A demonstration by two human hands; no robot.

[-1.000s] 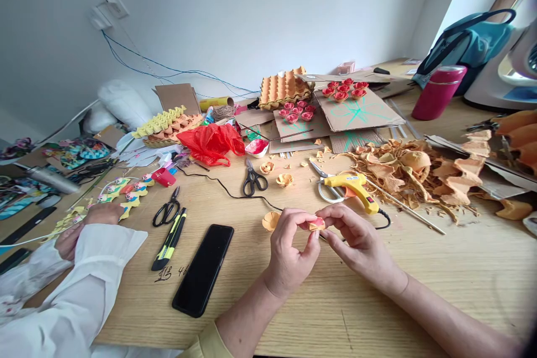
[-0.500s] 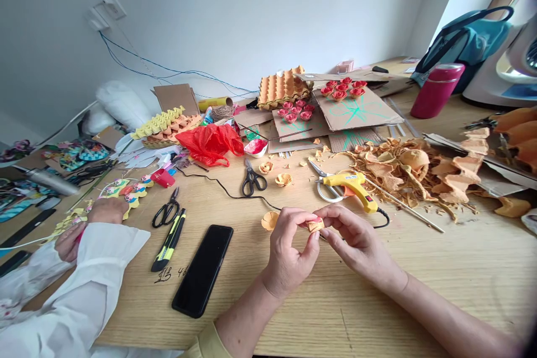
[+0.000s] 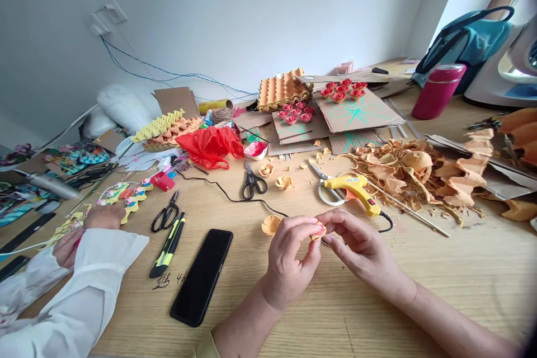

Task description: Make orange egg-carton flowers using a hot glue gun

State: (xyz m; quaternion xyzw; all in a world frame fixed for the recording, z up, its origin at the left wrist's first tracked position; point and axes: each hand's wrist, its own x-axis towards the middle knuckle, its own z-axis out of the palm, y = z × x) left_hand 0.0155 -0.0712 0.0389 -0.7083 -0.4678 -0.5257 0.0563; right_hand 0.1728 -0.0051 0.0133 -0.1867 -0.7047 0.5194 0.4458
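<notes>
Above the table's near part, a small orange egg-carton piece [image 3: 318, 231] with a pinkish-red patch is pinched between the fingertips of my left hand [image 3: 291, 260]. The fingers of my right hand [image 3: 363, 249] close on the same piece from the right side. My fingertips cover much of it. Just left and beyond lies an orange carton flower [image 3: 271, 225]; another carton flower [image 3: 284, 182] and a smaller one [image 3: 265, 170] sit farther back. Beyond my right hand rests a yellow glue gun [image 3: 352, 187] with a black cord.
Scissors [image 3: 253, 182], a second pair [image 3: 165, 215], a utility knife [image 3: 168, 246] and a phone [image 3: 201, 277] lie to the left. Carton scraps [image 3: 403, 170] pile up at right. Red flowers [image 3: 297, 113] stand on cardboard behind. A co-worker's hands [image 3: 104, 217] are at far left.
The small carton piece has turned between my fingers, showing its reddish patch more. Both my hands sit slightly lower in view and remain together on the piece.
</notes>
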